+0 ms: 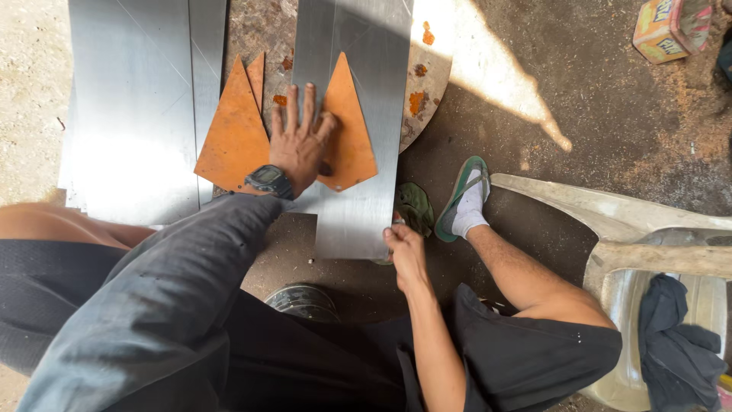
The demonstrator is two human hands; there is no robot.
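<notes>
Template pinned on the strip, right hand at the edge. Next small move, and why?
Probably trace along the template's edge. The left hand presses the orange triangular template flat on the metal strip; the right hand sits at the strip's near right edge, its tool, if any, too hidden to tell.

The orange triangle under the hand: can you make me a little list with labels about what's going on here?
left hand: pressed flat on an orange triangle, wearing a dark wristwatch
right hand: grips the near edge of the shiny metal sheet
triangle sits on: that metal sheet
second triangle: lies to the left, untouched
more sheets: wide metal sheets further left
foot: white sock in a green sandal
nearby: pale plastic chair
ground: dusty brown floor
</notes>
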